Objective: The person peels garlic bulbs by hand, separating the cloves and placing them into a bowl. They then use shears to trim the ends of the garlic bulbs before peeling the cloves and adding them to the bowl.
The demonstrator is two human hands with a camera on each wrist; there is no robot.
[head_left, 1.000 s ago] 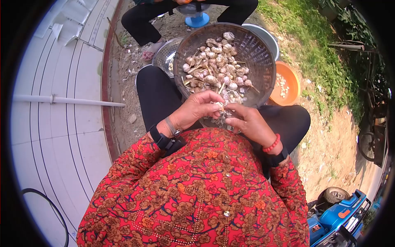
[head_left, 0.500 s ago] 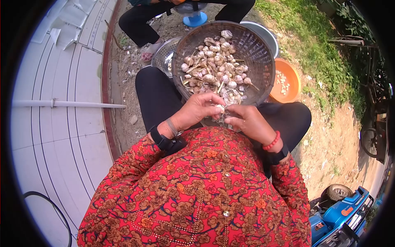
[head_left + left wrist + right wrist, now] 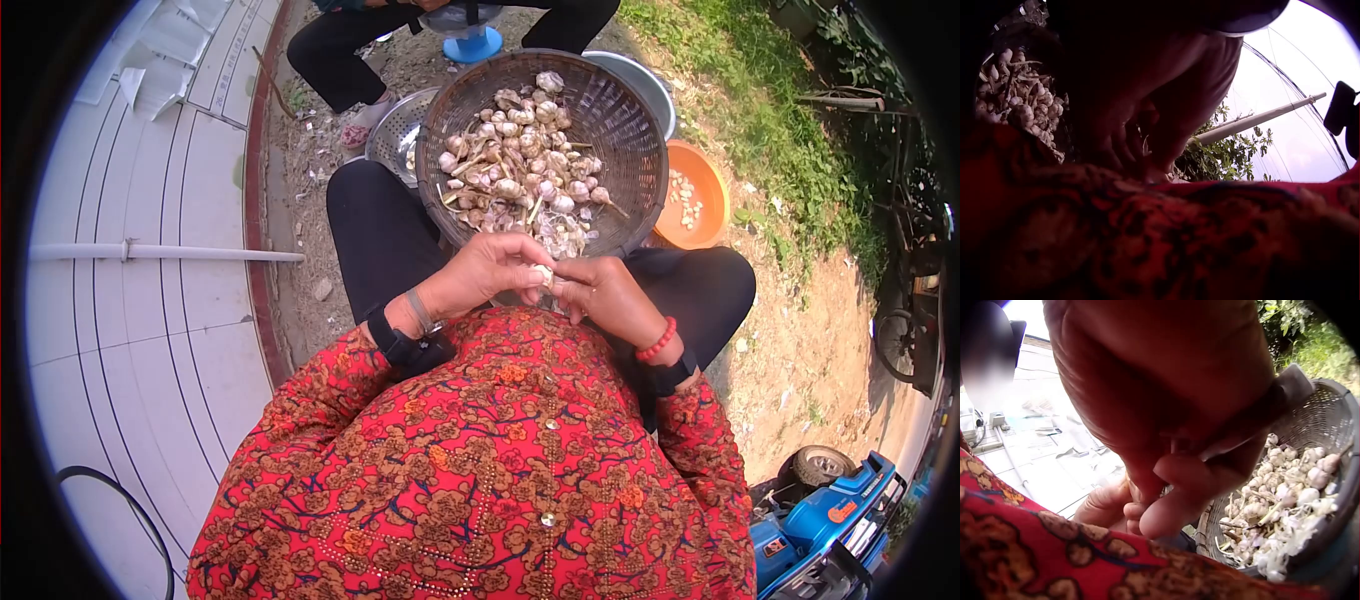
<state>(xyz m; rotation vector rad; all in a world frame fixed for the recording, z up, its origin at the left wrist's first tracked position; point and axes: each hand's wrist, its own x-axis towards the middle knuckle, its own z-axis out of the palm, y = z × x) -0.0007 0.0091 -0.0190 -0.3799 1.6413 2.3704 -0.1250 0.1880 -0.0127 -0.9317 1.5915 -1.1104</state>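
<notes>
In the head view the left hand (image 3: pixel 488 268) pinches a small pale garlic clove (image 3: pixel 542 274) between thumb and fingers. The right hand (image 3: pixel 612 292) meets it from the other side, curled fingertips right at the clove. Seen from the right wrist, a slim, flat, blade-like tool (image 3: pixel 1295 382) with a pale square end sticks out of the right hand's curled fingers. Just beyond both hands stands a dark woven basket (image 3: pixel 640 150) of garlic bulbs (image 3: pixel 520 150), with loose skins (image 3: pixel 565 235) at its near side. In the left wrist view the fingers are dark and hide the clove.
An orange basin (image 3: pixel 715 190) with peeled cloves stands right of the basket, and a metal colander (image 3: pixel 395 135) stands left. Behind is a grey basin (image 3: pixel 655 95). Another person's legs (image 3: pixel 335 65) are opposite. A blue vehicle (image 3: pixel 820 520) stands at lower right.
The hands have come closer together, and the right fingertips now meet the pale clove. It shows more clearly between the fingers than a second ago. The basket has barely shifted in view.
</notes>
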